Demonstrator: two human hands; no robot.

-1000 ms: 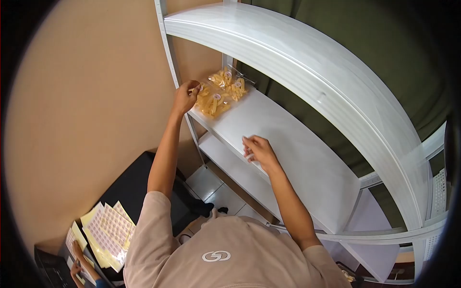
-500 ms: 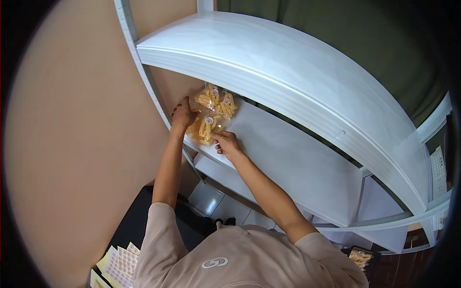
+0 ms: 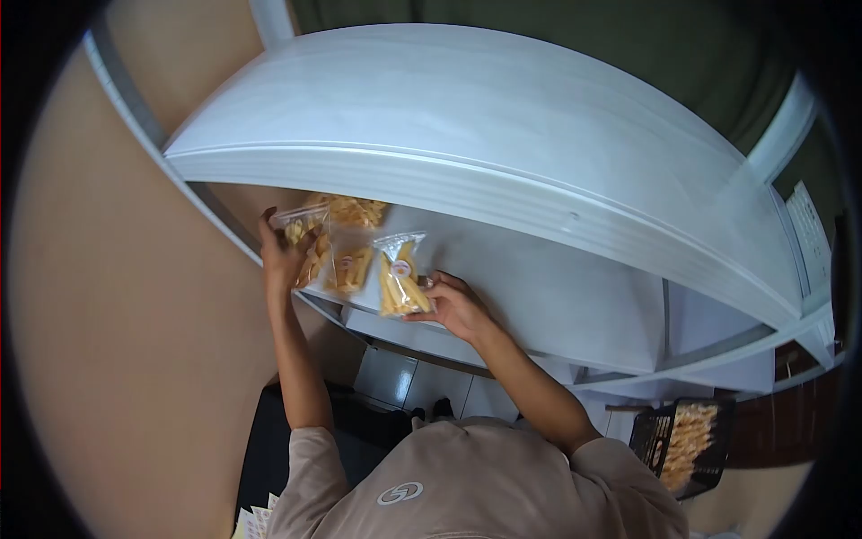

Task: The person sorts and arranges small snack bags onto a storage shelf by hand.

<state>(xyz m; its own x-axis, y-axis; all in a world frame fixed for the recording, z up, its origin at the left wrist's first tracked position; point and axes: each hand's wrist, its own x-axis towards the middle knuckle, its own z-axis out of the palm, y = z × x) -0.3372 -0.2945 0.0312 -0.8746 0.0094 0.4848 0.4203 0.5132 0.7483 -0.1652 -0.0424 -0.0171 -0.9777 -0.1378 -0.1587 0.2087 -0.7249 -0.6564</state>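
Several clear packets of yellow snack sticks stand at the left end of a white shelf (image 3: 539,296). My right hand (image 3: 456,305) grips one packet (image 3: 399,278) with a round sticker and holds it upright. My left hand (image 3: 281,254) holds another packet (image 3: 303,235) against the shelf's left post. Between them stands a third packet (image 3: 350,265), and one more packet (image 3: 355,212) sits behind, partly hidden under the upper shelf board (image 3: 467,135).
A black basket (image 3: 682,445) with more yellow snack packets sits low at the right. A beige wall (image 3: 117,314) runs along the left. A black surface (image 3: 260,449) with sticker sheets (image 3: 256,521) lies below.
My right hand moved left along the shelf and took hold of a packet. My view swung down and closer, so the upper board now covers the rear packets. The basket came into view.
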